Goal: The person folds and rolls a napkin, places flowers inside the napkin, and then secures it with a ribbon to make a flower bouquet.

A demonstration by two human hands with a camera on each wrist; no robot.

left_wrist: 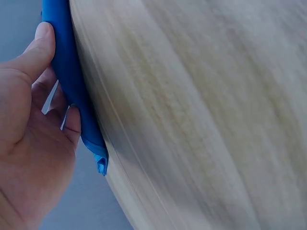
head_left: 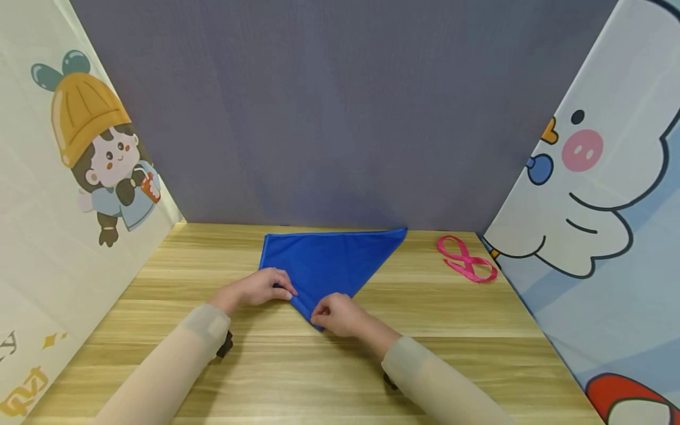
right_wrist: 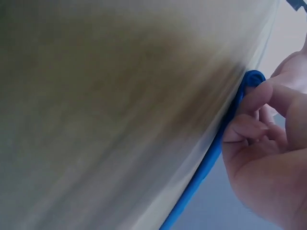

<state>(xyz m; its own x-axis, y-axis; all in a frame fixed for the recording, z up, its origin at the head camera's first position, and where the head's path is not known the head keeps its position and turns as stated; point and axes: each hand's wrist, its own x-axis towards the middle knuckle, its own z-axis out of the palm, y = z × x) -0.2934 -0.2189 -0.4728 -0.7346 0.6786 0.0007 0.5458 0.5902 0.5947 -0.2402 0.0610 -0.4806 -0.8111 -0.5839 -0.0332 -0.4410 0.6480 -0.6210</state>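
Note:
A blue cloth lies on the wooden table, its near-left edge rolled over into a narrow strip. My left hand holds that rolled edge around its middle, thumb and fingertips on the fabric. Seen from the left wrist, the roll runs past the thumb and ends in a small layered tip below the little finger. At the cloth's near corner, my right hand pinches the roll between thumb and curled fingers. The right wrist view shows the roll's coiled end at those fingertips.
A pink ribbon lies looped on the table at the right. A grey panel stands along the back edge. Side panels with cartoon prints, a child and a white bird, flank the table.

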